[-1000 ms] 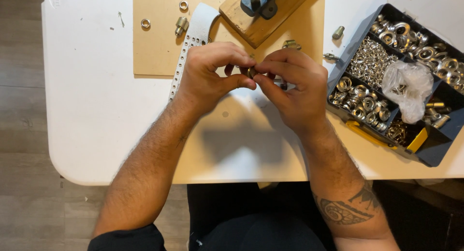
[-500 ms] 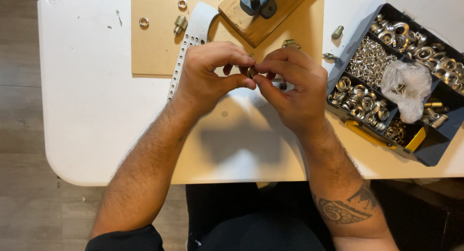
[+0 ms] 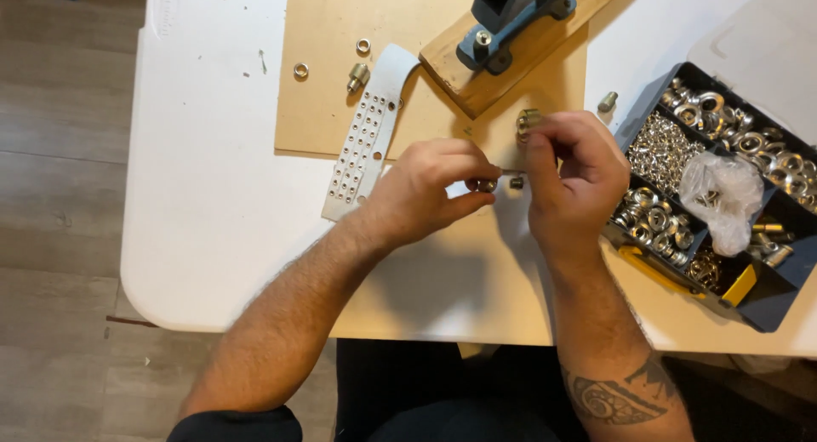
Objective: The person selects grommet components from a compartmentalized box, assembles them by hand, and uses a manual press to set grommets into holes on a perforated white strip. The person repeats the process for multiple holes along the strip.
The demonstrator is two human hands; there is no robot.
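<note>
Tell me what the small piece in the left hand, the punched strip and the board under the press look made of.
Small piece in the left hand: likely metal, with a shiny silver glint. Strip: pale and curling up at one end, so flexible, perhaps leather or vinyl; it carries rows of small metal-ringed holes. Board under the blue press: bare light wood, with visible grain and square-cut edges.
</note>
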